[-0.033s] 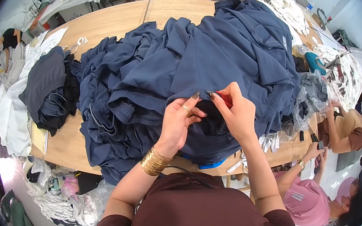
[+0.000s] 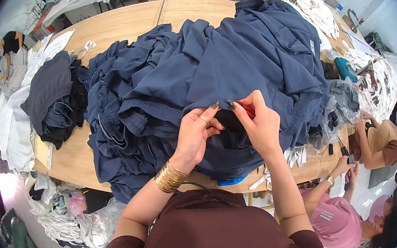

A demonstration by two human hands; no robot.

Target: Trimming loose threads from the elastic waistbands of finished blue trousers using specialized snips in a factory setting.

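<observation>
A big heap of navy blue garments (image 2: 192, 70) covers the middle of a wooden table (image 2: 117, 27). Both my hands rest on the near edge of the heap. My left hand (image 2: 194, 135), with gold bangles at the wrist, pinches a fold of the top navy garment (image 2: 224, 135). My right hand (image 2: 260, 124) sits right beside it, fingertips almost touching the left ones. It holds a small red cutting tool (image 2: 247, 109) against the same fold. Most of the tool is hidden by my fingers.
A smaller pile of dark grey and black clothes (image 2: 54, 99) lies left of the heap, with white cloth (image 2: 7, 117) beyond it. Clear plastic bags (image 2: 340, 106) lie at the right. Two seated people (image 2: 339, 220) (image 2: 384, 141) work at lower right. White pieces (image 2: 313, 8) cover another table.
</observation>
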